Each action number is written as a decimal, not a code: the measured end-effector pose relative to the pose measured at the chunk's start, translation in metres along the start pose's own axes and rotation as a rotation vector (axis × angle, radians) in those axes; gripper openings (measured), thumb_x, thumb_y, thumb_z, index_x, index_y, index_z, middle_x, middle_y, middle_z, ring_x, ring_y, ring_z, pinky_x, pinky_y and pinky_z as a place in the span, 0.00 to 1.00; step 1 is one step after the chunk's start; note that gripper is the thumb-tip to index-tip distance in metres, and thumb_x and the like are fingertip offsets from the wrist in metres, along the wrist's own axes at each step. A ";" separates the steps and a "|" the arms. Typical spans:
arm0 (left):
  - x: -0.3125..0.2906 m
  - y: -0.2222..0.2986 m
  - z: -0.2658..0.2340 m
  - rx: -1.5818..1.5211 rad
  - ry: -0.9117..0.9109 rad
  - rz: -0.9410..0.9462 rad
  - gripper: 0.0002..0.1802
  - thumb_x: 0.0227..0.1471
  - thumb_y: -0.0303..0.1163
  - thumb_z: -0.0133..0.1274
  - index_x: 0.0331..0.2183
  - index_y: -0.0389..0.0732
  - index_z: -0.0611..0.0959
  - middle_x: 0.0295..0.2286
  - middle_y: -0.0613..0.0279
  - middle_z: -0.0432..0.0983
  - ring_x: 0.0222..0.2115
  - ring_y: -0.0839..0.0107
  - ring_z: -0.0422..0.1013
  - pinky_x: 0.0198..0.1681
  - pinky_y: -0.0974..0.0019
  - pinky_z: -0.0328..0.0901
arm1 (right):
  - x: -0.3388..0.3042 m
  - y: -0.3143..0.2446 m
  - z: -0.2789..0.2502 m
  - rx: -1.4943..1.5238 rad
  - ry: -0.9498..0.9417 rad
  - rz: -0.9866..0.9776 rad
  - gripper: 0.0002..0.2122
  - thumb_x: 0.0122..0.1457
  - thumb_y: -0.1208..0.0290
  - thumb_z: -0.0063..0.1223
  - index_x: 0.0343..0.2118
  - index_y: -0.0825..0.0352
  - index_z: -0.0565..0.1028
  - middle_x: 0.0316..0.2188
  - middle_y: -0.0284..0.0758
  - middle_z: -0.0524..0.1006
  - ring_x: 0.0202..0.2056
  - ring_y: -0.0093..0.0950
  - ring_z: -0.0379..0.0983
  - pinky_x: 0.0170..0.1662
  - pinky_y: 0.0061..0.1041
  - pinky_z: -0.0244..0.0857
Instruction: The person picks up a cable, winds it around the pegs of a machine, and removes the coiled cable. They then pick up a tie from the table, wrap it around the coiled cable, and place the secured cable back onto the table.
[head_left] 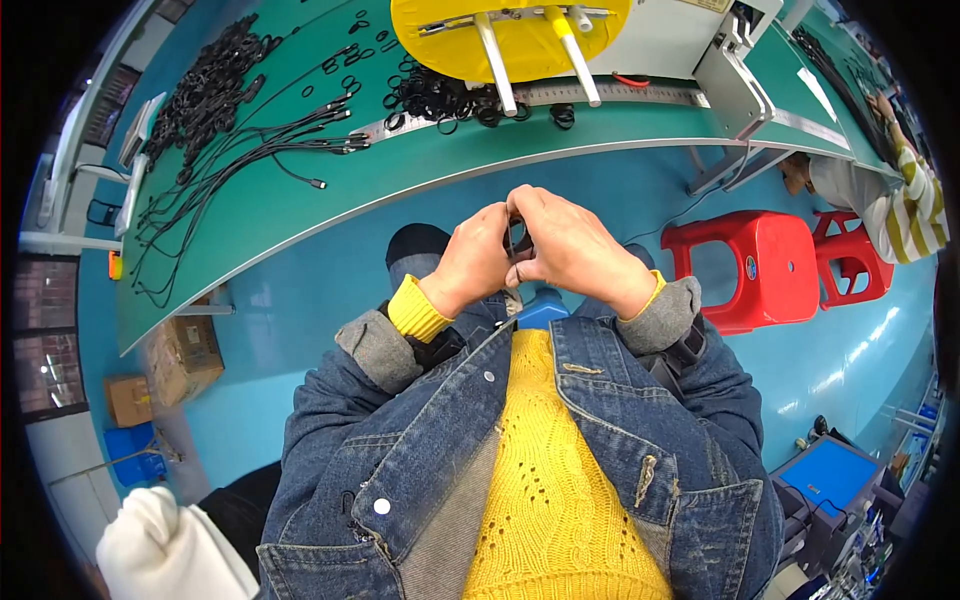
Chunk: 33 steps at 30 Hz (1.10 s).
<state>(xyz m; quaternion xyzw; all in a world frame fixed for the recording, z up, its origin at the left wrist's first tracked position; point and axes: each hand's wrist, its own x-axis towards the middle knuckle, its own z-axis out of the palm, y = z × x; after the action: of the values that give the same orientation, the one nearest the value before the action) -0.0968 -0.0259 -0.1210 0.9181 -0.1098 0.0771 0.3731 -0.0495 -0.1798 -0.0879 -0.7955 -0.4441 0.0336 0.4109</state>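
Observation:
In front of my chest, short of the table's near edge, my left hand [474,256] and my right hand [578,245] meet with fingertips nearly touching. Both are curled around a thin black cable-like piece [517,236], mostly hidden by the fingers. On the green table [400,180] ahead, a bundle of black cables [270,142] with plug ends lies to the left. Several small black rings [430,95] are heaped in the middle. Beyond them rises a yellow round plate [450,45] with pale rods, on a white machine [660,40].
A steel ruler [640,95] runs along the table, with red-handled pliers [629,81] near it. A tangled black pile [205,95] lies far left. Red stools [745,270] stand at right, beside another person's striped sleeve [915,205]. Cardboard boxes [185,355] sit on the floor at left.

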 end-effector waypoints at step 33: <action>-0.053 -0.046 0.009 -0.849 -0.692 -0.781 0.09 0.42 0.33 0.55 0.22 0.40 0.74 0.12 0.67 0.65 0.12 0.72 0.64 0.14 0.70 0.57 | -0.004 0.047 0.090 0.170 -0.372 0.391 0.16 0.50 0.58 0.53 0.27 0.71 0.71 0.14 0.41 0.71 0.15 0.31 0.69 0.20 0.26 0.61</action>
<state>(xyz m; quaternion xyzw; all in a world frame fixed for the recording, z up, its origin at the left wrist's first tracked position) -0.1351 0.0078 -0.1697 0.6357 0.0962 -0.4120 0.6457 -0.0571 -0.1393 -0.1806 -0.8089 -0.3458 0.2947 0.3732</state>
